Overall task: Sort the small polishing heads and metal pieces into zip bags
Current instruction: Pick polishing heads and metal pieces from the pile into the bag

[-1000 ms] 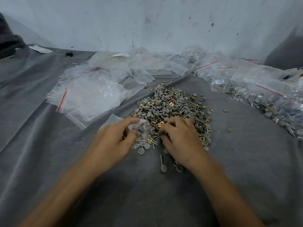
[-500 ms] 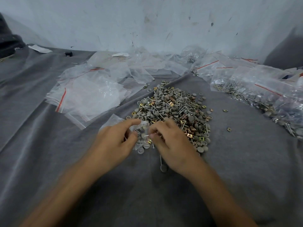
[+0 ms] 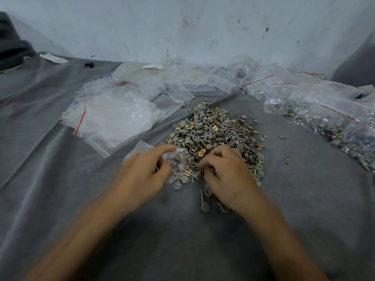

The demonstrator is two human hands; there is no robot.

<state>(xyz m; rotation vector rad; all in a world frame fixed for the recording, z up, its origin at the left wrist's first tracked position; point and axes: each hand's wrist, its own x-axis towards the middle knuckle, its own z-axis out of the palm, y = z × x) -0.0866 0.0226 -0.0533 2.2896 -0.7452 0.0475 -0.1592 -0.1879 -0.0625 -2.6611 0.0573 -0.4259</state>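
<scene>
Head view looks down on a pile (image 3: 219, 134) of small grey polishing heads, thin metal shanks and brass-coloured square metal pieces (image 3: 200, 153), heaped in the middle of a grey cloth (image 3: 304, 209). At the pile's near left edge lies a small zip bag (image 3: 179, 165) with a red stripe, already holding a few grey heads and shanks. The left hand (image 3: 146, 175) grips this bag, thumb and forefinger pinching its clear plastic at the mouth. Just beside it, the right hand (image 3: 227, 175) rests on the near edge of the pile with its fingers curled down among the pieces; the fingertips are buried there, so I cannot tell whether they pinch anything. A few loose heads lie on the cloth close to the hands, one polishing head (image 3: 205, 205) with its shank pointing away from the camera just below the right hand's thumb. A stray brass piece (image 3: 287, 160) sits apart to the right of the pile. Beyond the left hand a loose stack of flat clear zip bags (image 3: 113, 116) spreads over the cloth, and more crumpled ones run along the back. To the right, filled bags (image 3: 316, 118) show grey heads and shanks through the plastic. Far left, a white paper scrap (image 3: 53, 58) and a small black object (image 3: 88, 64) lie near the scuffed pale wall (image 3: 182, 27).
</scene>
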